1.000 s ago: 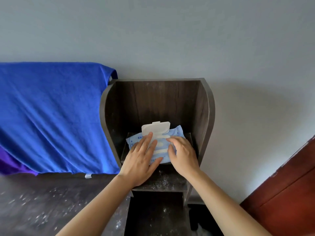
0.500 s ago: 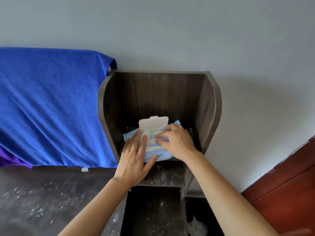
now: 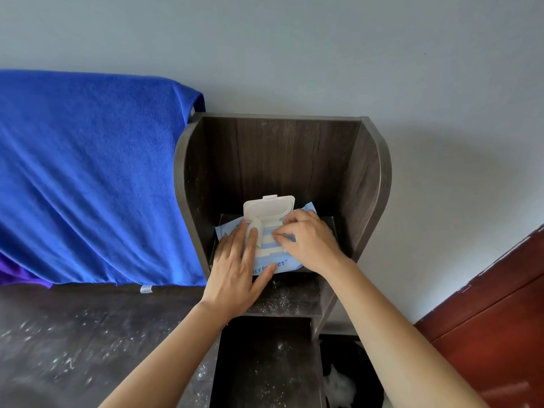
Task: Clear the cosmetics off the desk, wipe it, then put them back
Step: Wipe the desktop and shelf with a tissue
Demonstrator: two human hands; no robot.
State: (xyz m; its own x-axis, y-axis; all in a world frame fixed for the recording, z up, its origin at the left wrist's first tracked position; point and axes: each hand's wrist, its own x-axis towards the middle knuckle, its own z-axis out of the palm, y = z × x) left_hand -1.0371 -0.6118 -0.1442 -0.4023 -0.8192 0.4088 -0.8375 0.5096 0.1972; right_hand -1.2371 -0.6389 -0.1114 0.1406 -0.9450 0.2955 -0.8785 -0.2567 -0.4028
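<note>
Left hand [image 3: 239, 270] lies flat, open, on a soft pale-blue wet-wipe pack [image 3: 272, 265]; right hand [image 3: 309, 242] pinches at its opening beneath the raised white plastic lid [image 3: 268, 208], inside a dark wood-grain shelf [image 3: 368, 184].

Partly covered dark print "HEY P…CT®" on the blue wipes pack [image 3: 273, 265]

You have one view only — worn on your head, looking forward and down, close over the dark shelf unit [image 3: 282, 172] against the wall [image 3: 294, 54], desk [image 3: 88, 334] at lower left.
</note>
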